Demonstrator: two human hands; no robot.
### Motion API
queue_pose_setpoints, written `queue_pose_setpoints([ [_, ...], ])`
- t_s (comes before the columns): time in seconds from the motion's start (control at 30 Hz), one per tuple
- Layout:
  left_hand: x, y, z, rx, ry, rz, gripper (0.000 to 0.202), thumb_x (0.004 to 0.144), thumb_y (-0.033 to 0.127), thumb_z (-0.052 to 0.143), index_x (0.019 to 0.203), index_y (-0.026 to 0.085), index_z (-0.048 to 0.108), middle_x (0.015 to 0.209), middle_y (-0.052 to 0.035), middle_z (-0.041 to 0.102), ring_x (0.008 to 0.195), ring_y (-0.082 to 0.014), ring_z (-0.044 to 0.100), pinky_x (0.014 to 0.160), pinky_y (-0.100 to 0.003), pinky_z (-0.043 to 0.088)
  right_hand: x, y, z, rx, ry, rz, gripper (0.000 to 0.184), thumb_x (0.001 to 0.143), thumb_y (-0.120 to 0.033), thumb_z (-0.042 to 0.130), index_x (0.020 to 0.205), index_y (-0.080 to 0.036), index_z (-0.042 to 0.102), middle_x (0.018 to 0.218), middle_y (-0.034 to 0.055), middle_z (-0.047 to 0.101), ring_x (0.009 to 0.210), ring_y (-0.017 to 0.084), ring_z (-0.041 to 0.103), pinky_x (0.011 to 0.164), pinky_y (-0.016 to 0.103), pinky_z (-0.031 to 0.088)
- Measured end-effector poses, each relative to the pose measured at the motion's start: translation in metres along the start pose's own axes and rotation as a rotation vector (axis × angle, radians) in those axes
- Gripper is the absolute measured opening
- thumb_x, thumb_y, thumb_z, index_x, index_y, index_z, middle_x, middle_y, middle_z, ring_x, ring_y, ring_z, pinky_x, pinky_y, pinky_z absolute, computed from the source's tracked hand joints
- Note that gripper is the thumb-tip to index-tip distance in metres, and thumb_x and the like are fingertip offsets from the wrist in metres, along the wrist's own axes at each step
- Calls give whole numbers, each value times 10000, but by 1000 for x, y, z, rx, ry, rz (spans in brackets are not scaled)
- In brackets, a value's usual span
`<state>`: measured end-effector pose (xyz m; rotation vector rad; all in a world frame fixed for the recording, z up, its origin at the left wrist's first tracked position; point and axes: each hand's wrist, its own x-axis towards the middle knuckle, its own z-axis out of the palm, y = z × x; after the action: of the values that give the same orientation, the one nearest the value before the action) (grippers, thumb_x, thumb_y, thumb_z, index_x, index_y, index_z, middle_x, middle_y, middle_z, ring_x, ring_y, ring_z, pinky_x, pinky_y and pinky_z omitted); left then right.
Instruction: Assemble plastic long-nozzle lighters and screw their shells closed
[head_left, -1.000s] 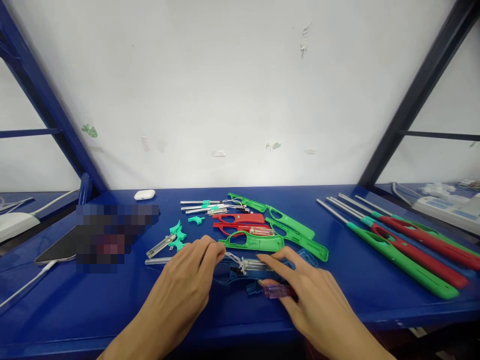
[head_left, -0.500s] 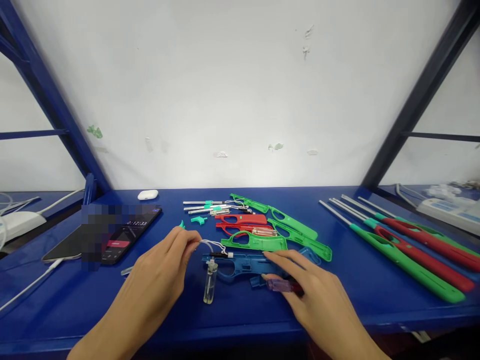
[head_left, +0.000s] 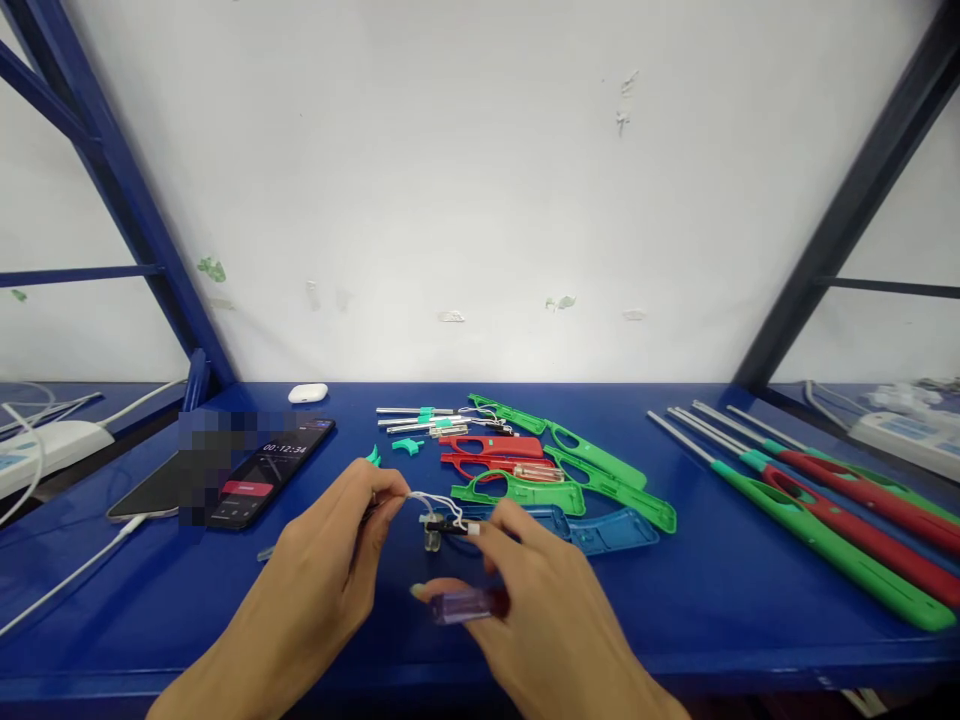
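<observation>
White wires in left hand

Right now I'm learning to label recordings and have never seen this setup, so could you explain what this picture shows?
There is no machine here. A camera worn on the person's head looks forward and down at two bare hands. The left hand pinches thin white wires; its fingers hide anything else it grips. The right hand holds a translucent purple-handled tool. On the flat blue table lie red plastic shells, green plastic shells and blue plastic shells. At right are coloured handles with long silver tubes; at left, a dark rectangular phone.
</observation>
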<state>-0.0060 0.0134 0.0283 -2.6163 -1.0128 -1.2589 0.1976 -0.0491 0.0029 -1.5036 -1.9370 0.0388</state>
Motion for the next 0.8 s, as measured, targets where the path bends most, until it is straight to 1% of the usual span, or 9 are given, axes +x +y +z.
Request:
queue_pose_setpoints([
  [0.07, -1, 2, -3, -20, -12, -9, 152, 1104, 221, 448, 1026, 260, 572, 840, 48, 648, 663, -121, 658, 618, -197, 505, 11, -9, 7, -8, -65, 22, 150, 857, -277, 840, 997, -266, 786, 929, 20, 714, 644, 208, 689, 541, 312, 428],
  [0.13, -3, 3, -6, -34, -16, -29, 155, 1104, 220, 454, 1017, 262, 575, 823, 57, 642, 628, -109, 631, 587, -184, 492, 19, -13, 9, 9, -99, 58, 244, 859, -193, 813, 1084, -277, 768, 1017, 22, 726, 704, 215, 705, 570, 310, 401],
  [0.23, -4, 6, -9, -31, -5, -39, 159, 1098, 213, 459, 1001, 261, 575, 810, 58, 634, 614, -106, 614, 544, -180, 467, 22, -15, 7, 114, -128, 73, 335, 851, -237, 836, 1166, -298, 741, 1047, 9, 730, 802, 229, 714, 627, 311, 400],
  [0.33, -2, 9, -9, -19, 8, -10, 162, 1091, 191, 453, 999, 259, 568, 821, 58, 635, 640, -102, 632, 577, -176, 481, 17, -14, 7, 174, -138, -28, 85, 894, -217, 774, 952, -271, 741, 896, -12, 699, 761, 203, 684, 619, 302, 367],
  [0.43, -1, 7, -6, 22, 22, 41, 166, 1099, 182, 435, 1012, 257, 554, 835, 50, 635, 667, -108, 651, 629, -180, 506, 8, -13, 6, 112, -76, -104, 116, 963, -184, 641, 881, -242, 698, 869, 7, 694, 695, 193, 665, 587, 313, 326],
  [0.5, 0, 2, -7, 84, 35, 91, 193, 1106, 165, 402, 1017, 257, 545, 847, 40, 644, 694, -120, 673, 670, -195, 520, 0, -9, 3, 89, -60, -115, 149, 1003, -221, 581, 892, -241, 678, 872, 14, 713, 673, 193, 670, 570, 321, 315],
  [0.63, 6, -18, -23, 257, 75, 124, 176, 1111, 190, 406, 1070, 260, 562, 845, 25, 659, 671, -147, 675, 651, -243, 511, -19, 4, -8, 13, -150, -96, 243, 1032, -253, 542, 801, -257, 616, 768, -18, 721, 569, 164, 645, 536, 326, 279],
  [0.7, 17, -28, -32, 315, 121, 88, 161, 1122, 247, 423, 1078, 255, 577, 875, 0, 669, 697, -174, 674, 649, -278, 505, -27, 11, -14, -21, -197, -73, 284, 1036, -262, 544, 755, -258, 586, 720, -30, 721, 512, 150, 619, 515, 327, 265],
  [0.8, 46, -43, -27, 290, 61, 115, 225, 1125, 260, 388, 1085, 218, 606, 924, -54, 673, 765, -213, 676, 668, -322, 520, -31, 18, -21, -24, -134, -40, 300, 1023, -283, 561, 726, -261, 596, 680, -21, 727, 492, 163, 627, 501, 320, 290],
])
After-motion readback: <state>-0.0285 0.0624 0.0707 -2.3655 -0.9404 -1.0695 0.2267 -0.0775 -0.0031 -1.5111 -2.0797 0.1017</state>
